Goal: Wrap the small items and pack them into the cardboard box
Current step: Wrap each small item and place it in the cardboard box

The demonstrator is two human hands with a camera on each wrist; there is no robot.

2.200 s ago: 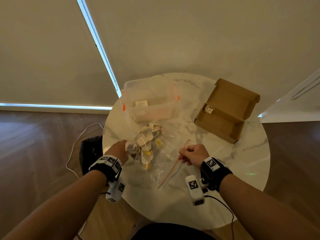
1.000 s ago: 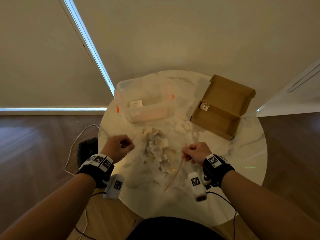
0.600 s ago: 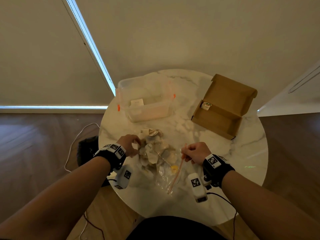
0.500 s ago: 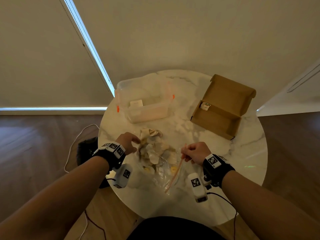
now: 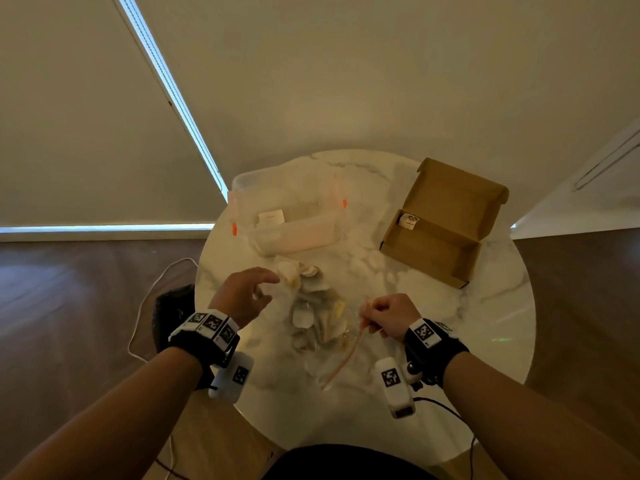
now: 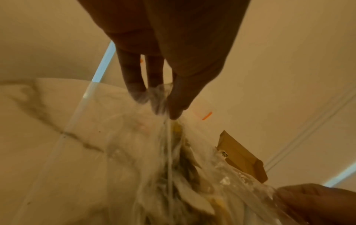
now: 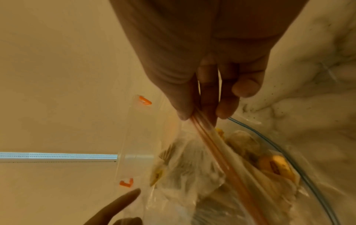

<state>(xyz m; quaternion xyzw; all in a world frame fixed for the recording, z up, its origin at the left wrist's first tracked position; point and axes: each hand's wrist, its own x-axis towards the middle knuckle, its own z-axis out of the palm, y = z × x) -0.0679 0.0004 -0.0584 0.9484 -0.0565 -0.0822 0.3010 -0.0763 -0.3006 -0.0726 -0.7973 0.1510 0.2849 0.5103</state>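
A dark shape sits at the near edge of the round white marble table (image 5: 485,306), whose grey veins run across a glossy top that takes a warm glare near the middle. Just above it the right hand (image 5: 391,315) is curled tight, pinching the orange zip strip (image 5: 346,355) of a clear plastic bag (image 5: 322,327) that lies on the marble; in the right wrist view the strip runs out between thumb and fingers. The left hand (image 5: 242,296) is at the bag's far left corner, thumb and fingertips (image 6: 158,99) nipping a fold of the clear film, index finger stretched out. Inside the bag lie the small items (image 5: 308,306), pale shell-like pieces and a few yellow ones, heaped between the two hands. Further back on the left stands a clear plastic tub (image 5: 287,216) with orange clips, a white card inside. To the right, well apart from the bag, the cardboard box (image 5: 440,223) stands open, its lid tipped back, one small wrapped piece (image 5: 408,221) in its near left corner. Left of the table a white cable (image 5: 145,306) loops over dark wooden floor. Behind, beige blinds (image 5: 86,133) meet at a corner with thin strips of daylight at their edges.
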